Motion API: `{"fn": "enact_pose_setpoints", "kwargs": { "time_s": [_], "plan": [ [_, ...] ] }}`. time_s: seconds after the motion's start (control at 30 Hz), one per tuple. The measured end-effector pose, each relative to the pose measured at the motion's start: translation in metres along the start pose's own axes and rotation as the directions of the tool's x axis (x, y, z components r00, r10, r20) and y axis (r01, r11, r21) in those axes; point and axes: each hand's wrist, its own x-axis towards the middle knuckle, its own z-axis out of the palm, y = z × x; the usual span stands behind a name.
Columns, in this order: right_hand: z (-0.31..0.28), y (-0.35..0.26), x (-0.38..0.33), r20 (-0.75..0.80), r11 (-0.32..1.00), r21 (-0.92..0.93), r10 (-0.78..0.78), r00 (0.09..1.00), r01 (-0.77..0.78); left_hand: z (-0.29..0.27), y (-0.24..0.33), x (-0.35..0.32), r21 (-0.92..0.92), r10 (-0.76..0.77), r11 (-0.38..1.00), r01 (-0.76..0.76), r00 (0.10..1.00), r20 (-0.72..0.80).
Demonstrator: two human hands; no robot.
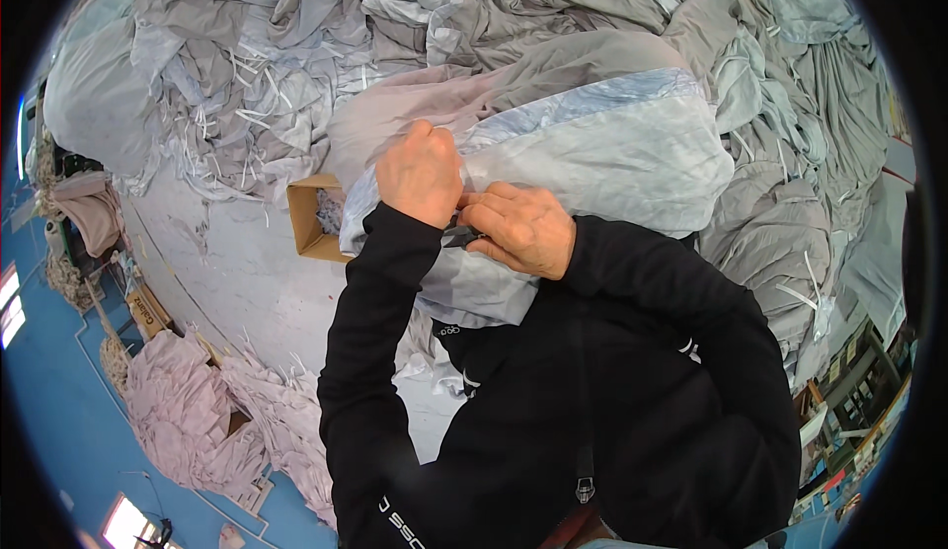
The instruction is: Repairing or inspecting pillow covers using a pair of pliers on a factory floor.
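A large piece of pale grey fabric [622, 159] with a blue marbled band lies bunched in front of me, its near part draped toward my lap. My left hand [422, 174] is closed in a fist on its left part, knuckles up. Close beside it, my right hand [520, 231] is closed with bent fingers, thumb and forefinger meeting near the left wrist. Between the hands shows a small dark spot, too small to name. What sits inside the right fingers is hidden. Just left of the fabric stands an open cardboard box [321, 246] with small patterned pieces inside.
Heaps of grey fabric [553, 6] with white ties cover the table's far side and right. A pale tabletop [217, 263] shows at the left. Pinkish fabric [193, 411] piles beyond its left edge, above a blue floor [59, 421]. Shelving stands at the lower right.
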Motion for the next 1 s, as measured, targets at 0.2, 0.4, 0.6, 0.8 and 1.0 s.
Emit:
{"fn": "enact_pose_setpoints", "kwargs": {
  "time_s": [0.2,0.4,0.6,0.8,1.0],
  "plan": [
    [-0.009,0.004,-0.004,-0.075,1.0,0.001,0.011,0.997,-0.011,-0.004,-0.001,-0.004,0.098,-0.018,0.995,0.016,1.0,0.025],
    [-0.03,0.011,-0.003,-0.181,0.973,0.084,0.226,0.957,-0.214,-0.015,-0.017,-0.016,-0.28,-0.026,0.96,0.009,0.998,-0.055],
    [-0.03,0.015,0.016,-0.271,0.961,-0.14,0.193,0.943,-0.237,-0.01,-0.03,-0.025,-0.562,-0.173,0.811,0.161,0.984,0.032],
    [-0.024,0.026,0.017,-0.269,0.914,-0.272,0.229,0.936,-0.301,-0.006,-0.011,-0.016,-0.323,-0.067,0.946,0.016,0.987,-0.146],
    [-0.029,0.028,0.012,-0.305,0.901,-0.262,0.263,0.915,-0.346,0.003,0.003,-0.007,0.108,-0.125,0.986,0.124,0.992,-0.002]
  ]
}}
